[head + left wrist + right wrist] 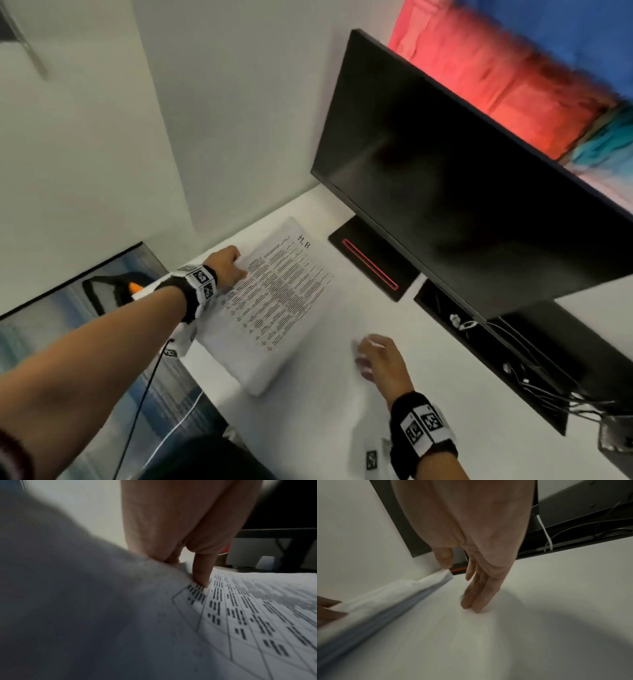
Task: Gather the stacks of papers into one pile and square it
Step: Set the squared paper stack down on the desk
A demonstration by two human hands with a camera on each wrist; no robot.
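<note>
A pile of printed papers (274,291) lies at an angle on the white desk (342,404), a text-covered sheet marked "H.B" on top. My left hand (233,263) grips its far left edge. The left wrist view shows the thumb (202,573) pressing on the top sheet (257,615) and the fingers curled behind the raised edge. My right hand (376,356) hovers right of the pile, apart from it and blurred. In the right wrist view its straight fingers (477,592) point down at the bare desk and hold nothing. The pile's thick side (385,601) shows at the left.
A large black monitor (462,171) stands behind the pile, with its stand base (373,263) close to the pile's far corner. A black tray with cables (496,359) runs along the right. The desk's left edge (205,377) lies just beside the pile.
</note>
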